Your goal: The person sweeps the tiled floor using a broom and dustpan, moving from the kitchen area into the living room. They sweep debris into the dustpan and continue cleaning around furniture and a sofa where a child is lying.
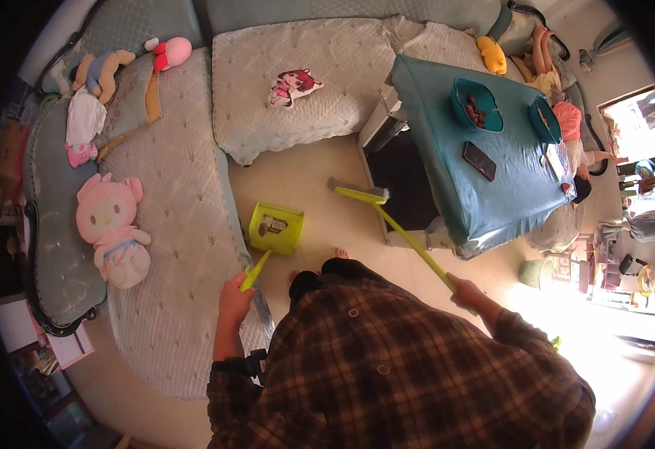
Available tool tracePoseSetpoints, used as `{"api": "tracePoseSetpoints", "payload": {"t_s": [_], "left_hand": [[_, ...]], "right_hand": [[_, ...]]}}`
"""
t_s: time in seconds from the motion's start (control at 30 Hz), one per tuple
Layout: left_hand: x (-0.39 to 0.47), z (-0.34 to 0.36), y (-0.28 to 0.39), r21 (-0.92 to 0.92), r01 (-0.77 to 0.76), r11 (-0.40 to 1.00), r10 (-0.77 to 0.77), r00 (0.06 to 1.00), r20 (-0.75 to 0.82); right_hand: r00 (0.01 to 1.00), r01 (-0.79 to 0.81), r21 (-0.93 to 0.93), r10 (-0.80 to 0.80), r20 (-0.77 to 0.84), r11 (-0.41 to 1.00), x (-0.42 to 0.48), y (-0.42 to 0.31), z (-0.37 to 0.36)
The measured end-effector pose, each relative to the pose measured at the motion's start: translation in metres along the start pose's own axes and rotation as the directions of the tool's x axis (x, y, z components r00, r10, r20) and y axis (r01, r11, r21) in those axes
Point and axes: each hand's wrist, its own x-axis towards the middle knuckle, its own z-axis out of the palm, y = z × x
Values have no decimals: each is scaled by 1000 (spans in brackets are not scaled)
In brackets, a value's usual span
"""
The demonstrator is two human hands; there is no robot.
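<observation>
My left hand (236, 297) is closed around the handle of a yellow-green plastic dustpan (288, 227). The dustpan's pan lies low over the tiled floor beside the sofa's edge, with a label showing in it. In my right hand (466, 293) is the yellow-green stick of a broom (361, 195). The broom's head, with grey bristles, is at floor level near the open front of a cabinet under the table. It is to the right of the dustpan and apart from it. Whether the bristles touch the floor, I cannot tell.
A sofa (181, 224) with quilted covers and plush toys runs along the left and back. To the right stands a table (434, 140) under a teal cloth, bearing teal bowls (487, 120) and a phone (479, 161). People sit or lie beyond it. A wastebasket (535, 273) stands lower right.
</observation>
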Motion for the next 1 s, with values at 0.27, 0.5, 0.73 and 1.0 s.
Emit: {"api": "tracePoseSetpoints", "payload": {"t_s": [0.27,0.5,0.73,1.0], "left_hand": [[-20,3,-6,76,-23,997,23,1000,8],[-41,-2,25,-60,113,992,-111,993,36],[-35,3,29,-103,102,989,-101,995,15],[-26,-1,25,-109,86,990,-86,996,8]], "right_hand": [[998,44,159,-50,33,986,117,-73,-17],[980,159,-187,-177,-85,969,206,-117,10],[966,130,-375,-31,258,918,91,8,29],[984,46,-286,5,177,957,-2,27,-20]]}}
